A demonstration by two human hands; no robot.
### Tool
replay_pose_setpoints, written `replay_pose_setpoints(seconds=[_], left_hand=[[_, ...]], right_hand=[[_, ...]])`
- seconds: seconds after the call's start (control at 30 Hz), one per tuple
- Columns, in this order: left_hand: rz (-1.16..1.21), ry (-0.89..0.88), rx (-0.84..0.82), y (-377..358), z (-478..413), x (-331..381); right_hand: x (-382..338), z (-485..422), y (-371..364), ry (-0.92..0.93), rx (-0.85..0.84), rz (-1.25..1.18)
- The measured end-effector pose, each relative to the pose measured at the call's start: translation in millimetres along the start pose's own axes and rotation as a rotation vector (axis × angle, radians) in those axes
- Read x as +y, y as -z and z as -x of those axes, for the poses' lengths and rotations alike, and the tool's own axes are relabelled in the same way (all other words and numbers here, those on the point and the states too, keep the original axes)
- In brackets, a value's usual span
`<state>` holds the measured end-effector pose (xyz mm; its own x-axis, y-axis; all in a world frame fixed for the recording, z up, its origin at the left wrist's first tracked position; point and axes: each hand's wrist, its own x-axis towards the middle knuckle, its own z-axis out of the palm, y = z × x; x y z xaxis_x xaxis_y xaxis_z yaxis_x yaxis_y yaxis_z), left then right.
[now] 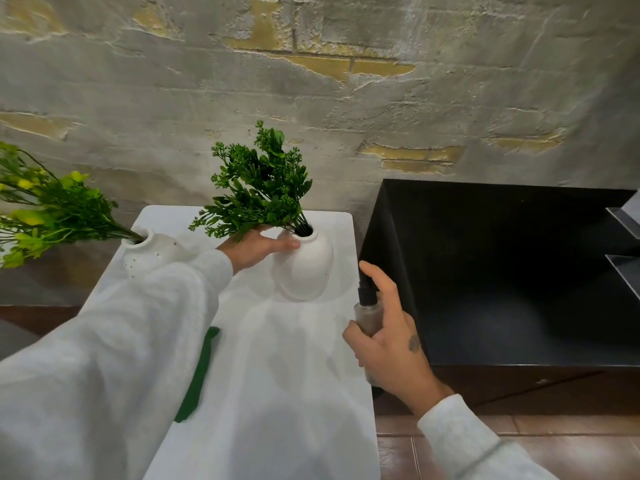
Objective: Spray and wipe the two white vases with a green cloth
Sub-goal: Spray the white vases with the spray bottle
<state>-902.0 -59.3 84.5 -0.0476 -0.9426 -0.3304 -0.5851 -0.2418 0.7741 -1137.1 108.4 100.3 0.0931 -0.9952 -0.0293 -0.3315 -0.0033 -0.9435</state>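
Observation:
Two white vases stand on a white table (294, 393). The right vase (306, 268) holds dark green sprigs; my left hand (258, 249) grips its neck from the left. The left vase (149, 252), dotted with small holes, holds yellow-green stems and is partly hidden by my left sleeve. My right hand (391, 341) holds a clear spray bottle (367, 308) with a black nozzle, index finger on top, just right of the right vase. A green cloth (199, 375) lies on the table, mostly hidden under my left arm.
A black cabinet (502, 271) stands directly right of the table, close to my right hand. A rough plastered brick wall (311, 98) rises behind. Brown floor tiles (485, 445) show at the lower right.

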Motion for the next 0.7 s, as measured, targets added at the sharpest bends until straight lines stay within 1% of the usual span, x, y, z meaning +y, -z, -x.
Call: replay_pose_setpoints(seconds=[0.07, 0.17, 0.23, 0.3, 0.43, 0.6, 0.7], left_hand=[[-0.027, -0.011, 0.036, -0.8, 4.6, -4.1], [-0.047, -0.056, 0.065, -0.7, 13.2, -17.3], [-0.025, -0.059, 0.101, -0.7, 23.1, -30.0], [0.028, -0.007, 0.104, -1.7, 36.6, -40.1], [0.07, 0.056, 0.01, -1.0, 70.9, -62.2], [0.132, 0.122, 0.058, 2.5, 112.0, -87.0], [0.153, 0.126, -0.024, 6.4, 135.1, -100.6]], right_hand=[[0.3, 0.4, 0.5, -0.036, 0.018, -0.045], [3.2, -2.5, 0.9, -0.116, 0.041, -0.038], [4.9, -6.1, -1.6, -0.157, -0.001, -0.025], [6.6, -9.1, -4.7, -0.175, -0.049, -0.013], [8.7, -15.1, -19.5, -0.174, -0.144, -0.006], [7.3, -26.4, -51.8, -0.106, -0.228, 0.002], [4.8, -30.3, -74.4, -0.097, -0.3, -0.015]])
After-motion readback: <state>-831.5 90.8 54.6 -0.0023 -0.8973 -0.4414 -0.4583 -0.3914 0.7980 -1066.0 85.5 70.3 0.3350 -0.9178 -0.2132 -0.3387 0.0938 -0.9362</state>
